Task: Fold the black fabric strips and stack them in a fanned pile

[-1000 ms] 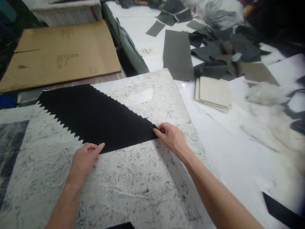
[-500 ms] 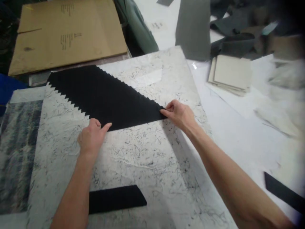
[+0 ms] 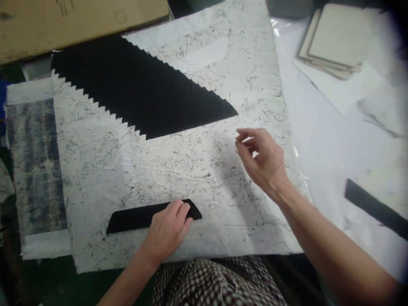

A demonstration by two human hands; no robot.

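My left hand [image 3: 170, 229] has its fingers curled onto the right end of a narrow black strip [image 3: 137, 216], which looks like fabric and lies near the front of the board. My right hand [image 3: 263, 157] hovers over the board's right side, fingers bent, with a gap between thumb and fingertips and nothing held. Beyond both hands lies a large black piece of fabric [image 3: 137, 89], flat and slanting, with zigzag edges along its two long sides. Its near right corner is a short way above my right fingertips, apart from them.
The white board [image 3: 178, 161] is covered with dark thread-like marks. A cardboard sheet [image 3: 95, 21] borders it at the back left. To the right are a stack of beige sheets [image 3: 341, 36] and another black strip [image 3: 372, 208]. A dark patterned panel [image 3: 35, 165] lies left.
Both hands have let go of the large black fabric. My left hand has come down to the near strip; my right has drawn back toward me. The view has tilted down.
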